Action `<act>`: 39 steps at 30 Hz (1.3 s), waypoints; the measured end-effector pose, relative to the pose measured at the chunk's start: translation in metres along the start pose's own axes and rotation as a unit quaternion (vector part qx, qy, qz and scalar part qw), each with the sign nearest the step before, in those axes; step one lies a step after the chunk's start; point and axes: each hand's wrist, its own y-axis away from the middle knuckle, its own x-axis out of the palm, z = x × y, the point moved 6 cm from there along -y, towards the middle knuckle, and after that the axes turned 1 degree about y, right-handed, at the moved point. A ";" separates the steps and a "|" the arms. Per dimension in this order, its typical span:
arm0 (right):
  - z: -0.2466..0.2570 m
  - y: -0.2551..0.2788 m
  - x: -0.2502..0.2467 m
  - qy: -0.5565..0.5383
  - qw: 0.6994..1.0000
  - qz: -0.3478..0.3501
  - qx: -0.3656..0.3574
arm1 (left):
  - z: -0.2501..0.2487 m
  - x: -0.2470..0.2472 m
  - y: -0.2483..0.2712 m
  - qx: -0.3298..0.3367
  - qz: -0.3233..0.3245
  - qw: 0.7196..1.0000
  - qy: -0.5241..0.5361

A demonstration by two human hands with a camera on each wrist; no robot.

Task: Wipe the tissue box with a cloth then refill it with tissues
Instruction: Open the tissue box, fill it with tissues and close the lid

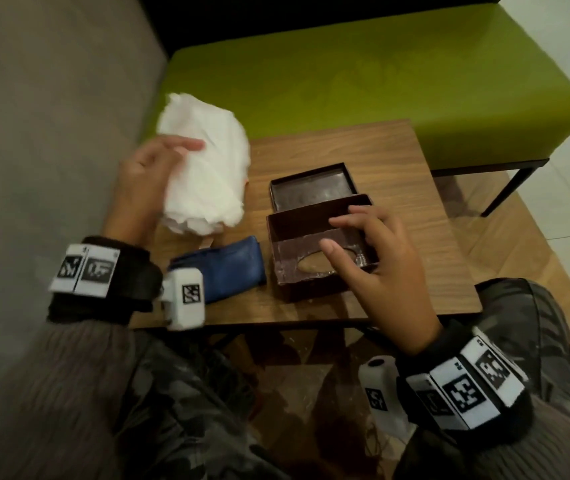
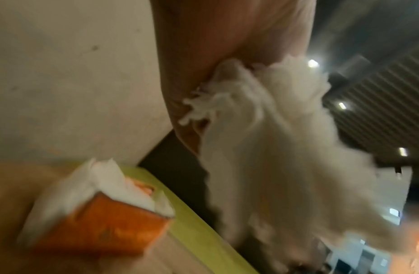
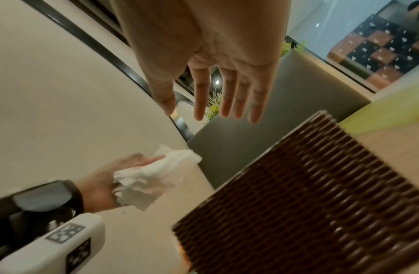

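While seen from the head: left hand clamped on tissue stack above counter's left edge; right hand spread over open tissue box mid-counter. Blue cloth lying folded beside; wiping judged finished, refill pending. Left wrist: orange tissue pack on counter. Right wrist: fingers straight, holding nothing. Green bench, grey wall.

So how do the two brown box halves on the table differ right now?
The near half is deep, with an oval slot in its floor, and sits under the open right hand. The far half is a shallow tray with a plain floor, untouched. Both are dark brown, open side up and hold no tissues.
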 end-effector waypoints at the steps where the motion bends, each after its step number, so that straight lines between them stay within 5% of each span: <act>1: 0.005 0.000 0.004 -0.023 1.000 0.011 0.003 | -0.001 0.012 0.020 -0.012 0.050 0.998 0.039; 4: 0.012 0.004 0.022 -0.135 0.981 0.092 0.105 | -0.003 0.043 0.068 -0.022 0.148 0.981 0.125; 6: 0.014 0.014 0.036 -0.263 0.930 0.163 0.196 | -0.007 0.061 0.093 -0.027 0.185 0.964 0.188; 9: 0.017 0.024 0.039 -0.447 0.835 0.174 0.268 | -0.009 0.077 0.118 -0.058 0.180 0.952 0.241; 11: 0.018 0.027 0.034 -0.490 0.809 0.175 0.274 | 0.001 0.083 0.128 -0.107 0.159 0.950 0.248; 16: 0.015 0.034 0.030 -0.409 0.856 0.147 0.280 | 0.014 0.102 0.160 -0.183 0.189 0.944 0.201; 22: 0.013 0.051 0.037 -0.398 0.854 0.132 0.309 | 0.010 0.091 0.165 -0.119 0.134 0.980 0.090; 28: 0.012 0.063 0.038 -0.357 0.864 0.117 0.335 | 0.005 0.097 0.178 -0.124 0.177 0.976 0.016; 31: 0.003 0.065 0.029 -0.387 0.848 0.080 0.352 | 0.007 0.087 0.180 -0.163 0.143 0.969 0.121; 35: 0.000 0.062 0.017 -0.495 0.809 0.021 0.316 | 0.019 0.088 0.195 -0.229 0.175 0.917 0.275; 39: 0.005 0.063 0.021 -0.523 0.807 0.010 0.275 | 0.024 0.100 0.207 -0.246 0.168 0.859 0.417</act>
